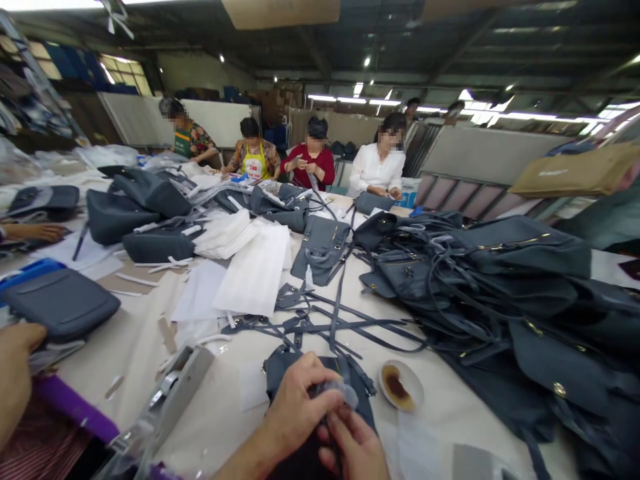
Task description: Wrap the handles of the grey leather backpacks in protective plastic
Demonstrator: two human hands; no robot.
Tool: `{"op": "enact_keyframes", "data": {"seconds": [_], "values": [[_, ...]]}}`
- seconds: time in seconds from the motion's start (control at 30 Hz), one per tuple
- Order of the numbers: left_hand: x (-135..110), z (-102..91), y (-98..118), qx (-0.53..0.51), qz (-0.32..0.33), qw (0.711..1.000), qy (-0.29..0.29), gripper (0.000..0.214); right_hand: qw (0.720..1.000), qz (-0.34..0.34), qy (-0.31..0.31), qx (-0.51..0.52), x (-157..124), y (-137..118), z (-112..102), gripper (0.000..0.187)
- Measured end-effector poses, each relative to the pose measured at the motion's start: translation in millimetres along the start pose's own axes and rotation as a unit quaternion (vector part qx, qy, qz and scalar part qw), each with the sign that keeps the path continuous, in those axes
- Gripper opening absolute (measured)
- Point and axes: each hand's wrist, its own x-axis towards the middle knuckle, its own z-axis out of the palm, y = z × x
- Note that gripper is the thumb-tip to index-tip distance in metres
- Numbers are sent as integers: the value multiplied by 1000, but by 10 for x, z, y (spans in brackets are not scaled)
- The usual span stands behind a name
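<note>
A dark blue-grey leather-look bag (pixel 280 370) lies in front of me at the table's near edge, partly hidden by my hands. My left hand (pixel 303 400) is closed, thumb and fingers pinching a piece of translucent plastic film (pixel 345 392) over the bag. Close against it, my right hand (pixel 355 443) is also closed, its fingertips pressed together around something small and dark that I cannot make out. Just right of the bag sits a small white dish (pixel 417 385) with brown liquid in it. Loose dark straps (pixel 320 327) with metal fittings lie crossed beyond the bag.
Dark bags (pixel 480 280) are heaped along the right. More bags (pixel 145 207) and white paper sheets (pixel 255 273) cover the left and middle. A metal stapler-like tool (pixel 175 387) lies at near left, beside a co-worker's hand (pixel 17 373). Several people work across the table.
</note>
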Motion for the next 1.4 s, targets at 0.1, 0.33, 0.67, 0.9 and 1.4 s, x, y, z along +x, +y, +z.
{"op": "enact_keyframes", "data": {"seconds": [0.1,0.33,0.67,0.9,1.4], "values": [[-130,87,-148,-65,-17,995,69,38,992,-84,43,81,41,-104,198,45],[-55,61,-147,23,-5,998,62,13,996,-82,-7,20,-37,-85,45,45],[-813,104,-118,19,50,996,-78,30,974,7,-198,-115,-264,190,-452,40],[-1094,362,-446,-242,-144,958,60,12,965,9,-211,-155,-397,109,-379,35],[-1409,562,-504,-276,-214,926,143,35,944,-19,-246,-220,-495,51,-528,48]]}}
